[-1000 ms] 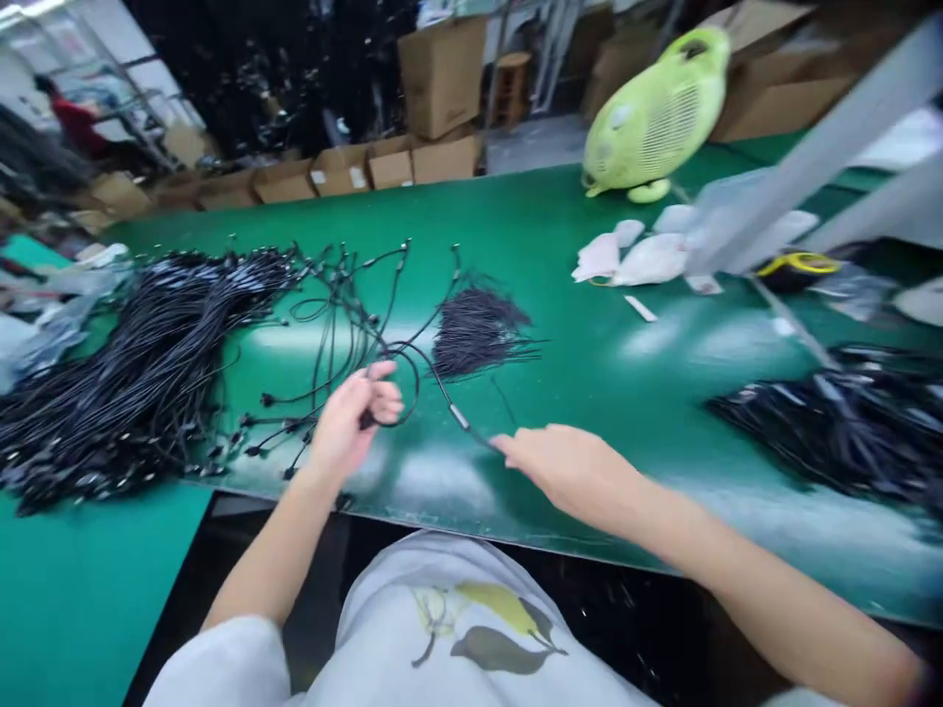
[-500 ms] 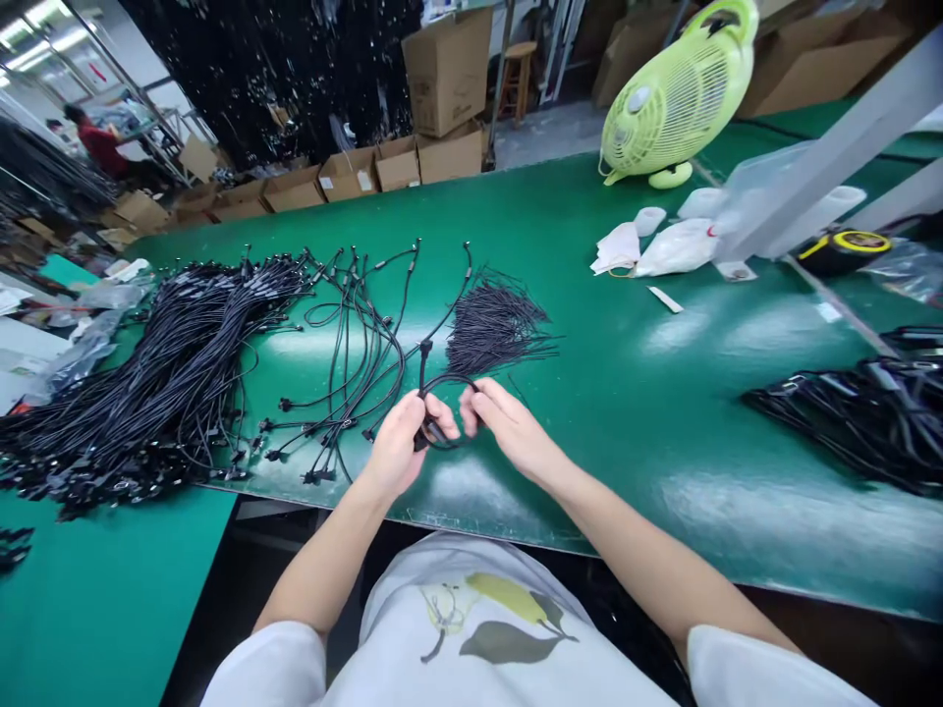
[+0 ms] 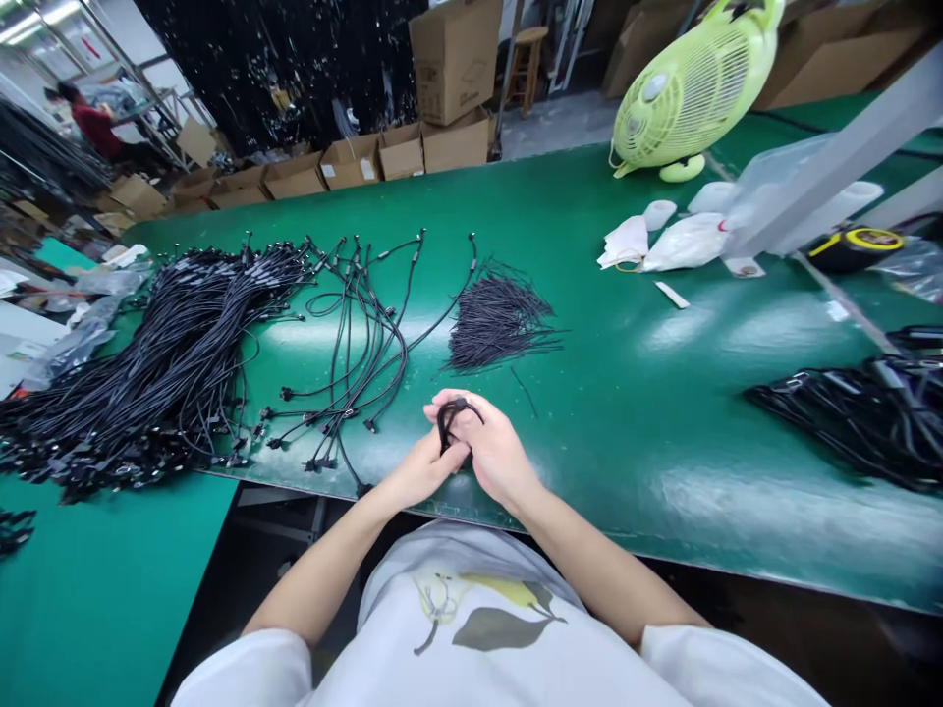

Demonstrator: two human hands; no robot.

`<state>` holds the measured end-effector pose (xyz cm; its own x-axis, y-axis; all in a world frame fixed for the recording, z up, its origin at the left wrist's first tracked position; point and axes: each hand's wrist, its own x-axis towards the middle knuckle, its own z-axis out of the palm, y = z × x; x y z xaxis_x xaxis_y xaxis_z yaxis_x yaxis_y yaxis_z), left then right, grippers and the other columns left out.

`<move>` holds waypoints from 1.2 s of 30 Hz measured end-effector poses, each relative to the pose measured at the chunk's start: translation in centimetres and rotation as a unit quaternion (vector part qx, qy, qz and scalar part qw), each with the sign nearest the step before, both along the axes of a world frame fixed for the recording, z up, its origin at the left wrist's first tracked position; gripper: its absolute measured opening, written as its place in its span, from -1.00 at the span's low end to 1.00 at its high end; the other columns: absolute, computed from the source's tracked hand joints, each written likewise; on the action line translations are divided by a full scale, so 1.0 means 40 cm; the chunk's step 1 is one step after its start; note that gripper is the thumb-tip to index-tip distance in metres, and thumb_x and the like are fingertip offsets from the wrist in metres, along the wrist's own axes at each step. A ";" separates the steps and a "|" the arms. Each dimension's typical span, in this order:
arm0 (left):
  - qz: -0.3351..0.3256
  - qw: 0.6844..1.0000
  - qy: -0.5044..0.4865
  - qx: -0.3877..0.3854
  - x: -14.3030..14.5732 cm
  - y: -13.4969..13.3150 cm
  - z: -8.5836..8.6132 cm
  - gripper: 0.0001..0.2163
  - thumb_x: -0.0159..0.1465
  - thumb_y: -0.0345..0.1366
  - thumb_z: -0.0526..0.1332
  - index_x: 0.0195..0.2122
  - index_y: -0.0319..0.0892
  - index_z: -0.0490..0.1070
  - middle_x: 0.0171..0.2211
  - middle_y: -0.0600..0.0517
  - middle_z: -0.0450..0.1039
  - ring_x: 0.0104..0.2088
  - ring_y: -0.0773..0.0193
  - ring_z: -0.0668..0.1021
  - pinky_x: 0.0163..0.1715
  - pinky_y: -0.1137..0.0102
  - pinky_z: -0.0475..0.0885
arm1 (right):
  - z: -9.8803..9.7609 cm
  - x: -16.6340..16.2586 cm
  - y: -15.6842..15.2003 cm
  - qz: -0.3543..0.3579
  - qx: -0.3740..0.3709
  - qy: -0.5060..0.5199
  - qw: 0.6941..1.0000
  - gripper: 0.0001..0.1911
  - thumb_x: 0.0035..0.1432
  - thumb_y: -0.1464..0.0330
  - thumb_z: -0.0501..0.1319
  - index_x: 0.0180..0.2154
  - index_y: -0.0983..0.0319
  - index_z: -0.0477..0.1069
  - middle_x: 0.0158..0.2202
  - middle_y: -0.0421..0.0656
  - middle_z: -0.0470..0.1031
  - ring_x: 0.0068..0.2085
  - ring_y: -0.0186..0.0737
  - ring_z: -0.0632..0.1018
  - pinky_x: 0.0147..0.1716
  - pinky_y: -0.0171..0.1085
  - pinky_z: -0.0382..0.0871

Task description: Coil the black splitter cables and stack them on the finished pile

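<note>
A black cable (image 3: 444,420) is coiled into a small loop between my two hands, close to the table's front edge. My left hand (image 3: 429,462) is closed on the coil from the left side. From the right, my right hand (image 3: 492,442) wraps over the same coil, its fingers reaching across the top. The hands touch each other, and parts of the cable are hidden by them. Just beyond them lies a pile of thin black ties (image 3: 497,319), with one loose tie (image 3: 525,393) nearer me. Several loose cables (image 3: 354,344) are spread to the left.
A large heap of black cables (image 3: 177,353) covers the left of the green table (image 3: 611,393). Bundled cables (image 3: 855,412) lie at the right, below a tape measure (image 3: 855,247). A green fan (image 3: 693,98) stands at the back. Cardboard boxes (image 3: 402,155) line the far edge.
The cable has been wound into a smaller coil. My hands have come together around it and nearer to me, the right one moving left to meet the left.
</note>
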<state>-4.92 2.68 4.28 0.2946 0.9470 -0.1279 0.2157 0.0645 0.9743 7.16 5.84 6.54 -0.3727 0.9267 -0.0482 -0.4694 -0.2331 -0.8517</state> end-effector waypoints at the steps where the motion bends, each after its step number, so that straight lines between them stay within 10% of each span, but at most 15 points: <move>1: -0.031 0.999 0.015 -0.007 -0.006 -0.004 0.000 -0.68 0.26 -0.01 0.15 -0.31 -0.22 0.30 -0.48 0.09 0.25 -0.44 0.32 0.30 -0.38 0.38 0.24 | -0.002 -0.005 -0.006 -0.004 0.002 0.004 1.000 -0.62 0.07 0.07 0.31 -0.27 0.21 0.31 -0.34 -0.22 0.40 -0.40 -0.40 0.45 -0.49 -0.41 0.33; 11: -0.032 0.992 -0.106 -0.051 0.048 -0.030 -0.003 -0.44 0.21 0.28 0.00 -0.31 -0.21 0.32 -0.38 -0.03 0.33 -0.33 0.23 0.41 -0.26 0.33 0.32 | 0.020 0.036 0.037 -0.003 0.125 -0.090 0.988 -0.76 0.30 0.12 0.07 -0.21 0.16 0.22 -0.62 -0.40 0.16 -0.71 -0.49 0.23 -0.73 -0.48 0.10; 19: 0.010 0.892 -0.363 -0.269 0.097 -0.027 0.032 -0.48 0.17 0.19 0.19 -0.21 -0.25 0.31 -0.49 0.09 0.26 -0.61 0.46 0.25 -0.63 0.52 0.10 | -0.012 0.057 0.073 -0.022 0.072 -0.070 0.995 -0.72 0.25 0.09 0.12 -0.26 0.14 0.14 -0.62 -0.42 0.25 -0.71 -0.43 0.34 -0.76 -0.48 0.18; 24: 0.023 0.912 -0.320 -0.257 0.098 -0.029 0.021 -0.55 0.14 0.11 0.27 -0.30 -0.23 0.27 -0.58 0.18 0.12 -0.64 0.49 0.17 -0.64 0.54 0.04 | -0.020 0.052 0.068 -0.001 0.049 -0.026 0.998 -0.72 0.24 0.09 0.14 -0.23 0.13 0.16 -0.70 -0.49 0.08 -0.80 -0.47 0.12 -0.82 -0.48 0.04; 27: 0.035 0.937 -0.270 -0.219 0.086 -0.025 0.017 -0.55 0.13 0.10 0.29 -0.33 -0.23 0.27 -0.60 0.20 0.08 -0.63 0.49 0.17 -0.63 0.53 0.04 | -0.007 0.082 0.081 -0.040 0.121 -0.113 0.985 -0.72 0.24 0.09 0.13 -0.19 0.15 0.21 -0.55 -0.35 0.28 -0.64 -0.39 0.39 -0.64 -0.37 0.33; 31: 0.078 0.964 -0.193 -0.164 0.050 -0.006 0.008 -0.56 0.16 0.13 0.24 -0.38 -0.20 0.25 -0.60 0.20 0.08 -0.62 0.46 0.17 -0.61 0.50 0.05 | 0.003 0.155 0.088 -0.046 0.438 -0.347 0.828 -0.67 0.24 0.20 0.17 0.01 0.14 0.30 -0.04 -0.06 0.43 0.06 -0.06 0.45 0.11 0.08 0.28; 36: -0.021 0.997 0.029 -0.072 0.007 -0.001 0.000 -0.60 0.32 0.06 0.03 -0.36 -0.21 0.32 -0.51 0.08 0.26 -0.51 0.36 0.27 -0.50 0.43 0.18 | -0.024 0.187 0.045 0.103 0.675 -0.504 0.528 -0.57 0.32 0.46 -0.04 0.20 0.26 0.19 -0.08 -0.03 0.46 0.00 -0.09 0.43 0.05 0.01 0.27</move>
